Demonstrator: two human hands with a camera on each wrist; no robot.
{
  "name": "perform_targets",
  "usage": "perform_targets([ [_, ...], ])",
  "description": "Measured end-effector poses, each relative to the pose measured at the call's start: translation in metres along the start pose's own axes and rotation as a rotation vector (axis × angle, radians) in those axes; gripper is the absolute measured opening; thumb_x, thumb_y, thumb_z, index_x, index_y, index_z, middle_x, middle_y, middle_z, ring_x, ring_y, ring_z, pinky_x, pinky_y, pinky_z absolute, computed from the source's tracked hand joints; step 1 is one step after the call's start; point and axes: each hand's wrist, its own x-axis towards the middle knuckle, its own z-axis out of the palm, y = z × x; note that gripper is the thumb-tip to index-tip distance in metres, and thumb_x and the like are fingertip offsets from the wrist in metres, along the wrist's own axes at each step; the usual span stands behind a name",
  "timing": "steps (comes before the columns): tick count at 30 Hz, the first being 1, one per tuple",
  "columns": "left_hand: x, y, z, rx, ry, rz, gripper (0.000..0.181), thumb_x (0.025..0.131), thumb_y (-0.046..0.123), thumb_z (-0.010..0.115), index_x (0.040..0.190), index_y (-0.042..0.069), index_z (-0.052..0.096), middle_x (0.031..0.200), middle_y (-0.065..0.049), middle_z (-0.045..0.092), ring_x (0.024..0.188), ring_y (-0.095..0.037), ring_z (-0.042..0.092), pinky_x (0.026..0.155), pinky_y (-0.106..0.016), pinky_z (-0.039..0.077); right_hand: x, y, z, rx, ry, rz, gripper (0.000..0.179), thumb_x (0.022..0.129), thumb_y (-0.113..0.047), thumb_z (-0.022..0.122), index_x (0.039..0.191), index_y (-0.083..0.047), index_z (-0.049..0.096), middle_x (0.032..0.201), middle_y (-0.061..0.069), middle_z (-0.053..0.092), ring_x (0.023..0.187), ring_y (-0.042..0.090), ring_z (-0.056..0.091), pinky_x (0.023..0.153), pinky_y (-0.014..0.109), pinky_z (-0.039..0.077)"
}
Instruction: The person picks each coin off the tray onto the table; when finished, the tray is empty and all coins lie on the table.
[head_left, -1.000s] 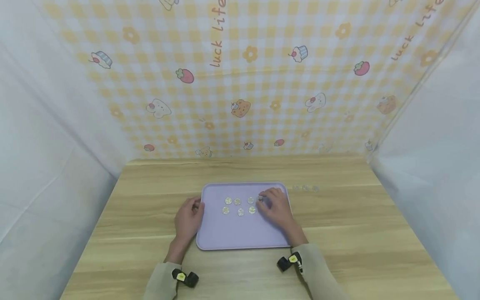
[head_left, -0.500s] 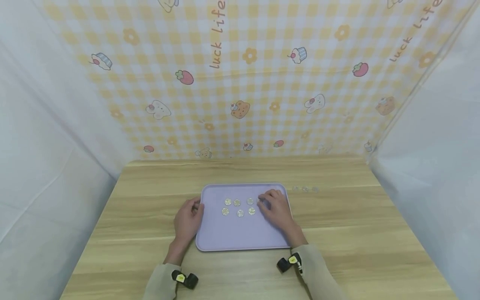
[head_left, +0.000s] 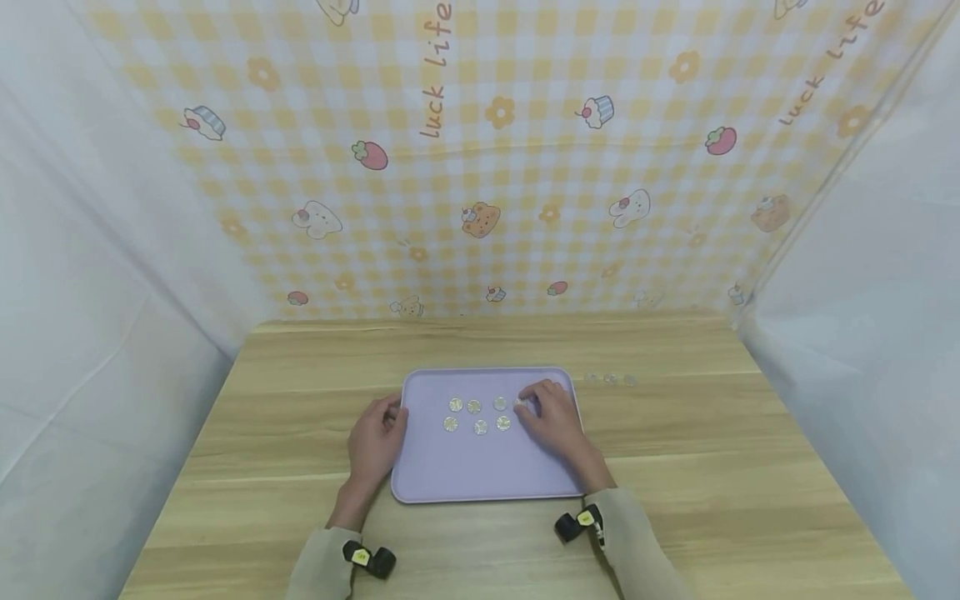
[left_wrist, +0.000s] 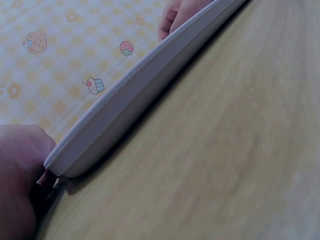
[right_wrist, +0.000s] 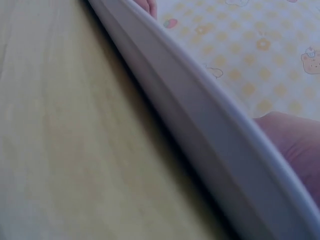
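Note:
A lilac tray [head_left: 480,475] lies on the wooden table, with several shiny coins [head_left: 481,427] in two loose rows on it. My left hand [head_left: 375,440] grips the tray's left edge; in the left wrist view its thumb [left_wrist: 30,142] is at the rim and its fingers are low beside the tray's underside. Over the tray's right part, my right hand [head_left: 553,421] has thumb and forefinger curled together around a small coin [head_left: 522,402], mostly covered by the fingertips, just right of the upper row. In the right wrist view the tray's wall [right_wrist: 200,115] hides those fingertips.
Three clear or silvery discs [head_left: 611,379] lie in a row on the table [head_left: 690,433], beyond the tray's right edge. A yellow checked cloth [head_left: 480,167] hangs behind the table, with white sheets [head_left: 862,292] at both sides.
The right hand stays almost in place, its fingertips shifting slightly at the coin, which looks paler and flatter now than one second ago. The left hand, tray and other coins keep their places.

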Motion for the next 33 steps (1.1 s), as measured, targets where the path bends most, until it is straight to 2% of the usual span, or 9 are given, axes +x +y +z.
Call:
perform_targets([
  [7,-0.0009,0.0010,-0.0015,-0.002,-0.012,-0.004,0.028,0.093,0.022,0.066,0.117,0.008,0.070,0.089,-0.003,0.069,0.067,-0.013,0.055,0.060,-0.025,0.043,-0.0007,0.0018,0.0005,-0.007,0.022,-0.053,0.021,0.085,-0.020,0.072,0.105,-0.014,0.071,0.093,-0.002,0.063,0.090,0.016,0.053,0.083,0.036,0.043],
  [14,0.0000,0.0012,-0.0013,-0.008,0.001,0.005,0.028,0.092,0.021,0.068,0.116,0.008,0.070,0.088,-0.003,0.069,0.067,-0.012,0.054,0.060,-0.024,0.042,0.0038,0.0003,-0.0037,0.033,-0.037,0.028,0.020,0.084,-0.020,0.074,0.101,-0.013,0.070,0.086,-0.004,0.058,0.083,0.014,0.048,0.076,0.032,0.040],
  [19,0.0000,0.0010,-0.0004,-0.005,0.005,0.003,0.028,0.092,0.021,0.068,0.116,0.008,0.071,0.087,-0.002,0.068,0.067,-0.012,0.054,0.061,-0.024,0.043,0.0032,0.0027,-0.0014,0.036,-0.029,0.034,0.020,0.083,-0.021,0.074,0.101,-0.014,0.067,0.091,-0.003,0.062,0.086,0.013,0.050,0.080,0.033,0.040],
  [24,-0.0001,0.0006,-0.0004,-0.002,0.000,0.004,0.028,0.092,0.020,0.068,0.117,0.007,0.070,0.088,-0.003,0.069,0.067,-0.013,0.054,0.061,-0.025,0.042,0.0013,0.0038,0.0013,0.051,0.005,0.016,0.020,0.085,-0.019,0.074,0.102,-0.017,0.064,0.087,-0.005,0.062,0.078,0.012,0.049,0.078,0.032,0.036],
  [28,-0.0003,0.0006,-0.0009,-0.001,-0.001,0.008,0.028,0.093,0.020,0.068,0.117,0.007,0.070,0.088,-0.004,0.069,0.068,-0.013,0.054,0.061,-0.025,0.042,0.0004,0.0036,0.0015,0.052,0.011,0.005,0.020,0.087,-0.017,0.071,0.105,-0.018,0.065,0.084,-0.006,0.061,0.076,0.012,0.048,0.077,0.031,0.034],
  [33,-0.0009,0.0009,-0.0018,-0.003,-0.004,0.006,0.028,0.093,0.020,0.067,0.117,0.007,0.070,0.088,-0.003,0.069,0.067,-0.013,0.054,0.060,-0.025,0.042,-0.0011,0.0037,0.0012,0.042,0.008,-0.024,0.023,0.088,-0.018,0.071,0.111,-0.016,0.070,0.090,-0.005,0.065,0.081,0.011,0.052,0.081,0.032,0.036],
])
